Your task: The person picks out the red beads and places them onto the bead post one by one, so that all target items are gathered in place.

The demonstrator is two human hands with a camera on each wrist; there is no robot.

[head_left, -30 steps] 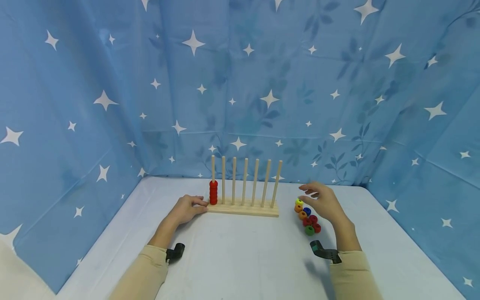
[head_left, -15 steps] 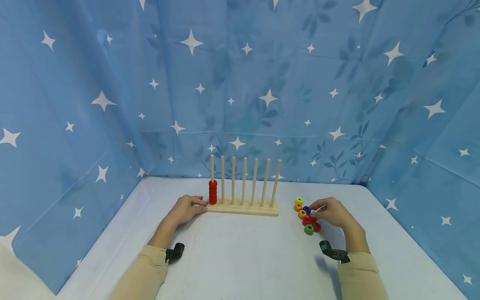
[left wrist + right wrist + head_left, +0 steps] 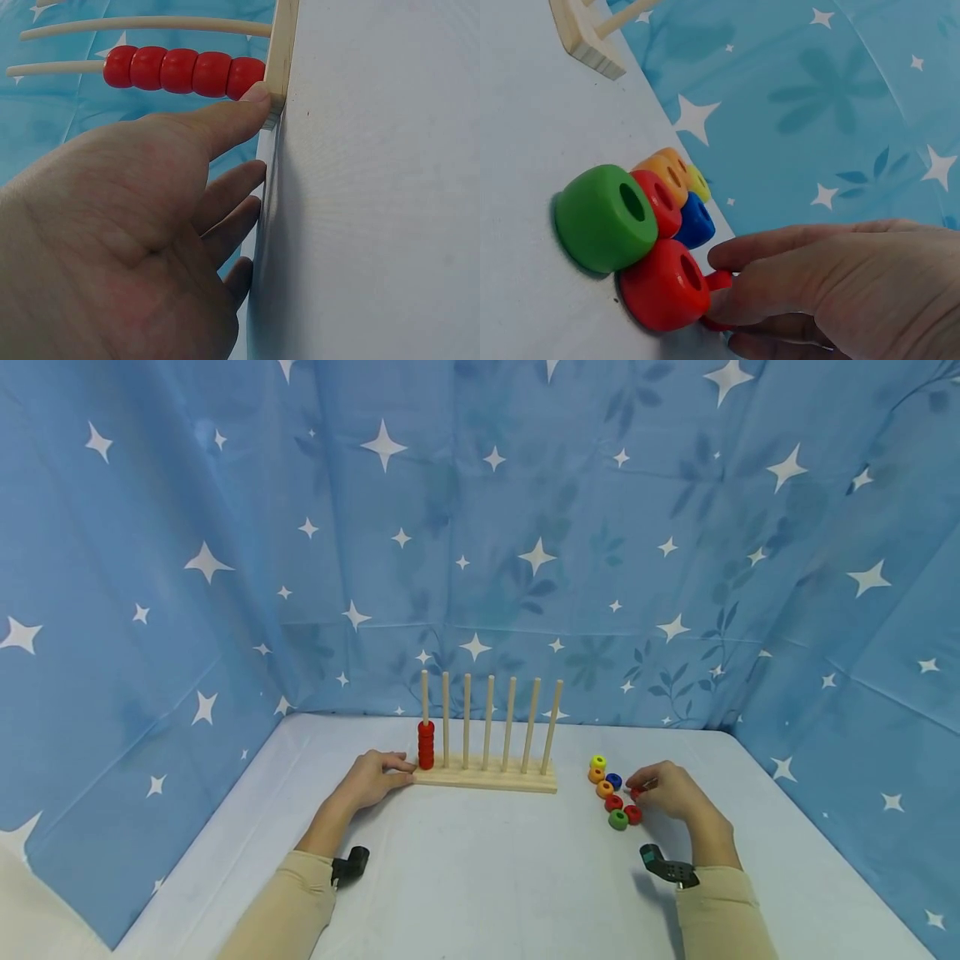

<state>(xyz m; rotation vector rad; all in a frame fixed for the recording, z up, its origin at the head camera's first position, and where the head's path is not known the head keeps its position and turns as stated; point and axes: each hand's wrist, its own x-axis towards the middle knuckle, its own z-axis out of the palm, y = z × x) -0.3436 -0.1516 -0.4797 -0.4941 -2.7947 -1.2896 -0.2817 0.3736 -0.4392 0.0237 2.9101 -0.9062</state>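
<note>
In the head view my left hand point(image 3: 372, 779) holds the left end of a wooden peg stand point(image 3: 487, 778), with the thumb at its front corner. Several red beads point(image 3: 178, 71) are stacked on the leftmost peg; the other pegs are bare. On the right, my right hand point(image 3: 672, 789) pinches a red bead point(image 3: 718, 280) between thumb and fingers, which partly hide it. Beside it lie two other red beads, the nearer red bead point(image 3: 665, 285) and the farther red bead point(image 3: 613, 803), along with a green bead point(image 3: 606, 217) and a blue bead point(image 3: 695, 222).
Two orange beads, one of them the nearer orange bead point(image 3: 604, 789), and a yellow bead point(image 3: 597, 762) lie at the far end of the bead group. A white cloth point(image 3: 480, 877) covers the table. Behind it hangs a blue curtain point(image 3: 450, 577) with white stars.
My right hand has come down and nearer from above the yellow bead, taken hold of a red bead and drawn it slightly right, away from the group. The left hand stays at the stand.
</note>
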